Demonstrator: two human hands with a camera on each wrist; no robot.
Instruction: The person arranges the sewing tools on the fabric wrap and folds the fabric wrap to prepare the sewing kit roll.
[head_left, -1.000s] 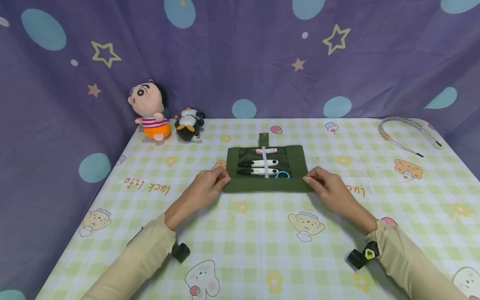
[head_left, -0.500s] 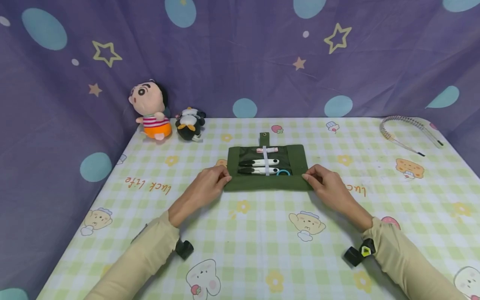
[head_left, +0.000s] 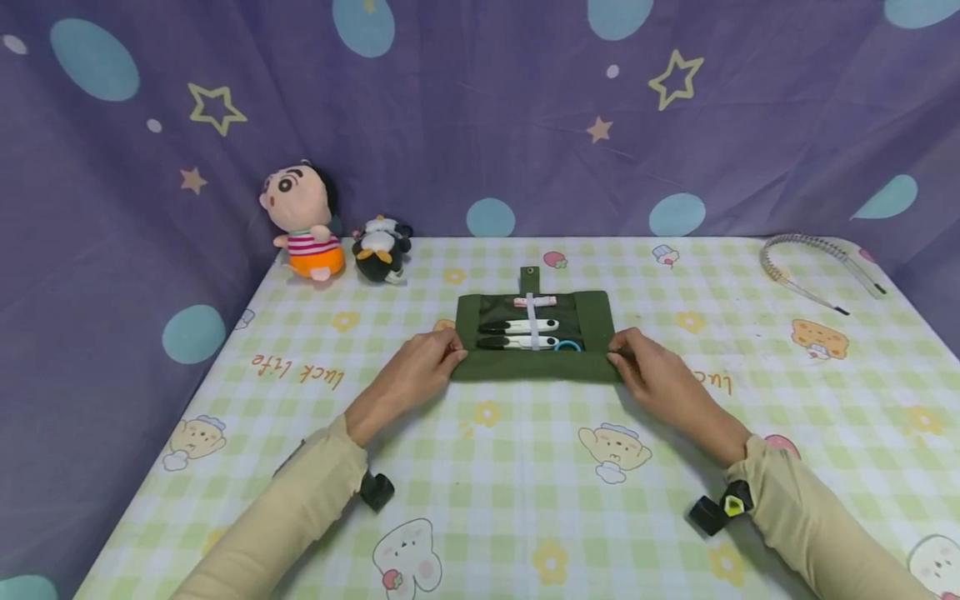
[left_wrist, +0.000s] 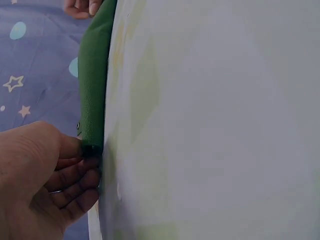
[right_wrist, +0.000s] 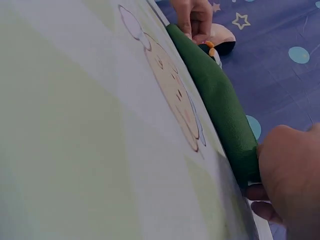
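Note:
A dark green fabric tool roll (head_left: 536, 365) lies on the table, its near edge folded up into a thick band. My left hand (head_left: 417, 372) pinches the left end of that band between thumb and fingers. At the right end, my right hand (head_left: 654, 367) pinches it the same way. Inside the roll, a white elastic strap (head_left: 533, 317) crosses two white-and-black tools (head_left: 517, 326), a small pink-and-white item (head_left: 536, 302) and a blue ring-shaped handle (head_left: 567, 345). A snap tab (head_left: 529, 277) sticks out at the far side. Both wrist views show the rolled green edge from the side.
Two plush toys, a striped-shirt doll (head_left: 306, 221) and a penguin (head_left: 381, 250), stand at the back left. A headband (head_left: 806, 265) lies at the back right. The checked tablecloth (head_left: 525, 492) covers the table up to a purple curtain (head_left: 450, 125).
The near band of the tool roll has turned slightly farther over, covering a bit more of the blue handle. Both hands keep their grip; the left forearm has shifted slightly right.

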